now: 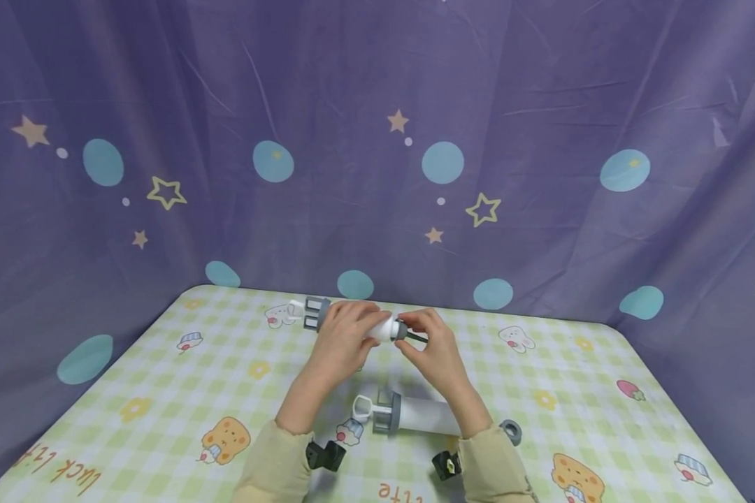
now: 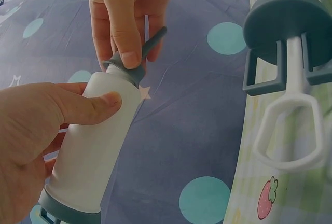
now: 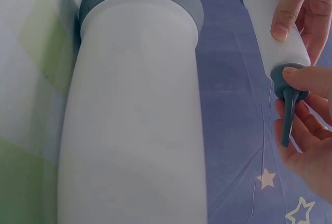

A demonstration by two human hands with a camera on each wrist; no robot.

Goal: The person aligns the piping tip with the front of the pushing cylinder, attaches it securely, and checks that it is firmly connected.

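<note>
From my end: the white tube was up over the far half of the table, nozzle end to the right. I had the left hand (image 1: 346,340) clamped round the white tube (image 2: 96,141), thumb on one side near the neck, fingers behind. The right hand (image 1: 436,351) was pinched on the grey nozzle cap (image 3: 282,83), thumb and fingers together on its collar. A bit of white neck showed at the cap's edge in the left wrist view; I couldn't tell how far it was seated.

My read on handling: light, probably hollow plastic, stiff wall, little give. Smooth barrel, so I judged it liable to spin under twist. The thin spout (image 3: 288,123) looked like the fragile bit; levering on it seemed a bad idea. Best hold, I reckoned: full wrap on the barrel, pinch on the collar. The second tube (image 1: 428,415) lay nearer, under the right forearm.
</note>
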